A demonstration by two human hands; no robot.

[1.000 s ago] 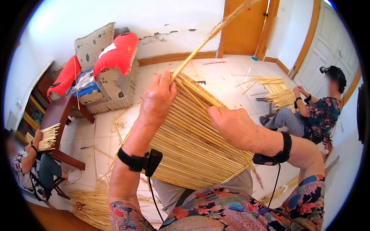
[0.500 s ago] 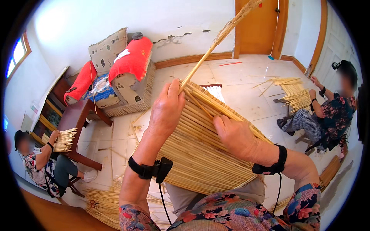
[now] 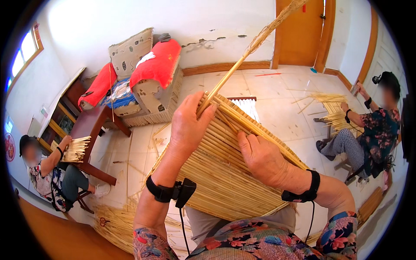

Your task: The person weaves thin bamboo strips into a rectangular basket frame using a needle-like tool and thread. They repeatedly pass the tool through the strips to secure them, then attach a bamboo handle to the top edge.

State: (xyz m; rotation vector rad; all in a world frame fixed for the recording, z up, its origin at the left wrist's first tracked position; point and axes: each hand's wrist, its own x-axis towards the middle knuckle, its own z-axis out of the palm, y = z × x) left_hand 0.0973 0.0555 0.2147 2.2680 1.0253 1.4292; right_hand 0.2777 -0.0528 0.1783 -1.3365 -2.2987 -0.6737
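Cannot see the fingertips of the right hand (image 3: 265, 159), curled under against the reed mat (image 3: 212, 190), nor most fingers of the left hand (image 3: 190, 123) at the mat's far-left corner. Lose the plumed stalk (image 3: 255, 44) to the picture's upper edge, beyond the mat. See only part of the white-strapped frame (image 3: 247, 107) behind the mat. Find both co-workers' heads blurred, one left of the mat, one right.

The shirt (image 3: 260, 236) and its short sleeves (image 3: 340, 229) are floral, splashed with red and blue; the trousers (image 3: 281, 219) are greyish beige. Two black straps (image 3: 157, 190) each carry a dark box (image 3: 185, 192) with a thin cable (image 3: 183, 229).
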